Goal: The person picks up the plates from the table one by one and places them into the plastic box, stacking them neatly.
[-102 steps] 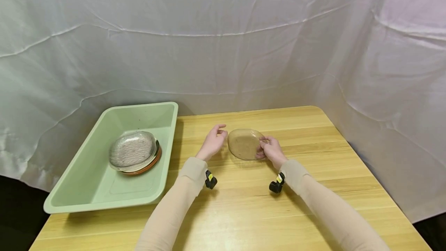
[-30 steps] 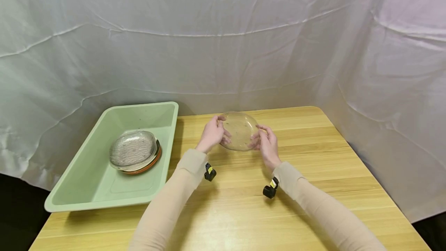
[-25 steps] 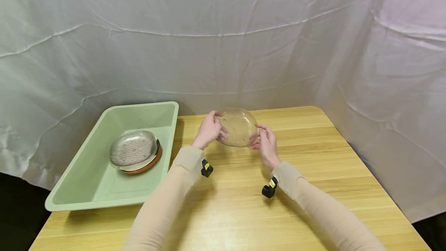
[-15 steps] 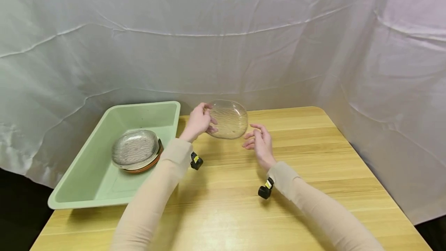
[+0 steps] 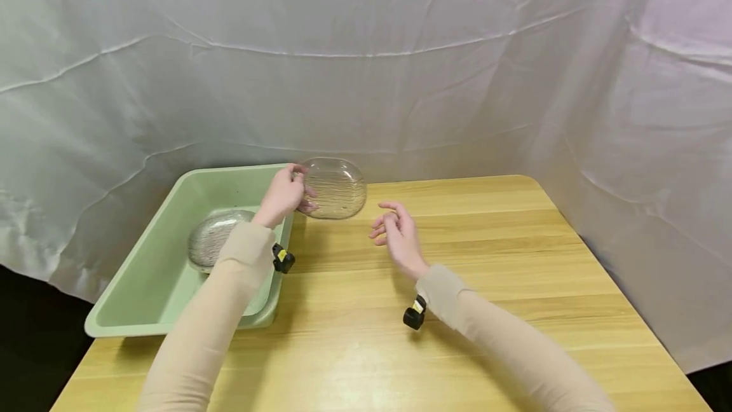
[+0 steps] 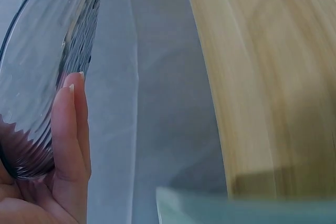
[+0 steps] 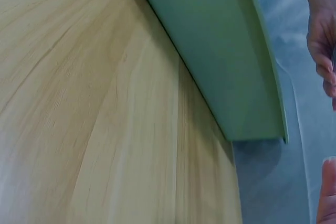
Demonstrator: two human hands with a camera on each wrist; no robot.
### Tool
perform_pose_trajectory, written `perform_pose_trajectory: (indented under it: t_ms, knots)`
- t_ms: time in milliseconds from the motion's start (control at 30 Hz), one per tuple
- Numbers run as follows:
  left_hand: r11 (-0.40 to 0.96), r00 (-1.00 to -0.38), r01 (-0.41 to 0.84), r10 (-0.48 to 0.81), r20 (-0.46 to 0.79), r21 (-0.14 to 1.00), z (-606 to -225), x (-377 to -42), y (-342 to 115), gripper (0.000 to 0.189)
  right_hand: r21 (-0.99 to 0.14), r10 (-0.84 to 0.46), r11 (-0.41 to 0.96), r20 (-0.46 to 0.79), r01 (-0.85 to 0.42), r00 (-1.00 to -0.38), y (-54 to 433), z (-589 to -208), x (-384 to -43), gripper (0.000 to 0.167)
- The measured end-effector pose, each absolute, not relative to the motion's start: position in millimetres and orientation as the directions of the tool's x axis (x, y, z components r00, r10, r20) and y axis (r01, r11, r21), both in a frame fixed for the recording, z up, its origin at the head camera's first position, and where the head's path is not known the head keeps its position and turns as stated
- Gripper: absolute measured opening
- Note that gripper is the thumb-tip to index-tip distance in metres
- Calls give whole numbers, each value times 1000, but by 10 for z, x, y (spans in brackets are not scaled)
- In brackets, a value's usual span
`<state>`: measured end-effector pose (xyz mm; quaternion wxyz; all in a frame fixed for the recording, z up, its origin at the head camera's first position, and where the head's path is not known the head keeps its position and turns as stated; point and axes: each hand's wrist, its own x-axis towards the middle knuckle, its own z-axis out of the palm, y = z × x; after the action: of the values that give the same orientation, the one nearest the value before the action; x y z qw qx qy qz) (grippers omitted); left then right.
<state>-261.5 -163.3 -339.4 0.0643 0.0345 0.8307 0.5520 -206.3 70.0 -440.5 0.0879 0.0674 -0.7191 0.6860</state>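
A clear glass plate [image 5: 337,188] with a rippled surface hangs in the air by the right rim of a green tub [image 5: 143,272]. My left hand [image 5: 284,194] grips its left edge; in the left wrist view, fingers [image 6: 71,129] lie under the tilted glass plate [image 6: 47,61]. Inside the tub another rippled glass plate [image 5: 214,237] lies on top of a stack, partly covered by my left forearm. Over the table, apart from the plate, my right hand [image 5: 400,237] holds nothing, its fingers loosely bent.
The wooden table [image 5: 366,310] spreads to the right of the tub and ends against a pale hanging cloth [image 5: 366,100] at the back and right. The tub's raised right wall [image 7: 215,56] stands close to my left hand.
The glass plate has risen from the table and travelled left in my left hand to the tub's rim. My right hand has let go of it and shifted left.
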Motion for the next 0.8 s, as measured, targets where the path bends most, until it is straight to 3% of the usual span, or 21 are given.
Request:
perform_pose_trajectory:
  t_ms: [233, 433, 800]
  knots:
    - [392, -992, -56, 80, -95, 918, -3395, -2565, -2018, 51, -947, -127, 116, 286, -300, -950, 373, -4338, -1957, 34]
    - [392, -992, -73, 62, -105, 917, -3448, -2516, -2290, 51, -872, -265, 263, 346, -413, -900, 168, -4353, -1882, 36]
    - [425, -993, -103, 8, -118, 899, -3520, -2396, -2875, 53, -613, -522, 422, 437, -668, -732, -207, -4301, -1721, 43]
